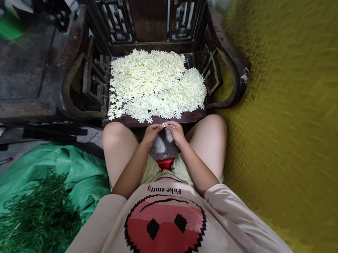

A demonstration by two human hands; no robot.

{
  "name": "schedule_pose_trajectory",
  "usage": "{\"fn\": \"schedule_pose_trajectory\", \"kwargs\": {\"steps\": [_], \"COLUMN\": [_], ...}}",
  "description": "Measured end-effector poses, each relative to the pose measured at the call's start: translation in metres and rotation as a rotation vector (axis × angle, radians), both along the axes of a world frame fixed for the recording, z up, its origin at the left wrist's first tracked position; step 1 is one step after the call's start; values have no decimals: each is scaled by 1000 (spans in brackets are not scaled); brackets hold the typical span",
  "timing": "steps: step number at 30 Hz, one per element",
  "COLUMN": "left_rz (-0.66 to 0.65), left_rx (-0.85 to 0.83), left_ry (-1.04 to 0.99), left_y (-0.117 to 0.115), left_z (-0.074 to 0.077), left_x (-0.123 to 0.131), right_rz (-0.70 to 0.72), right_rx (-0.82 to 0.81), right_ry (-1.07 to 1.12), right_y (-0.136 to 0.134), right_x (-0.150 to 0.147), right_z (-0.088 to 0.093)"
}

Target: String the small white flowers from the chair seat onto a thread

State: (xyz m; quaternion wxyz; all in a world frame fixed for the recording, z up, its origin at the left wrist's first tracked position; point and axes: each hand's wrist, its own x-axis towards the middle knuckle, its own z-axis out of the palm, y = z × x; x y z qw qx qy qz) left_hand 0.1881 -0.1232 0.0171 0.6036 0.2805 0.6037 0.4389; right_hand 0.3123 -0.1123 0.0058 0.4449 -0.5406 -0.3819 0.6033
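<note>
My left hand (152,133) and my right hand (176,132) meet just in front of the seat edge of a dark carved wooden chair (188,116). Both are closed in a pinch, fingertips together around a small white flower (164,125). Another bit of white shows between the fingers of my right hand, too small to make out. On the seat, beyond my hands, lies a broad heap of loose white and pale yellow flowers (150,77).
A green bright container (5,26) stands on the dark wooden surface (12,70) at left. Below it, leafy green stems (40,217) lie on a green sheet (69,159). A yellow textured surface (296,117) fills the right side. Curved chair arms flank the seat.
</note>
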Motion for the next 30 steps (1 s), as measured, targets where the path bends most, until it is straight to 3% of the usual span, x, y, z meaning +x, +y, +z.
{"fn": "schedule_pose_trajectory", "kwargs": {"steps": [8,14,21,30], "left_rz": [75,154,128,49], "left_rx": [19,-56,-114,-156], "left_ry": [-5,-72,-207,-269], "left_y": [-1,2,3,2], "left_z": [-1,-2,-2,2], "left_x": [2,-1,-1,-7], "right_rz": [-48,110,170,197], "right_rx": [106,149,63,61], "right_ry": [-194,-172,-106,-79], "right_y": [-6,-4,0,0], "right_x": [-4,-3,3,5], "right_z": [0,10,6,17]}}
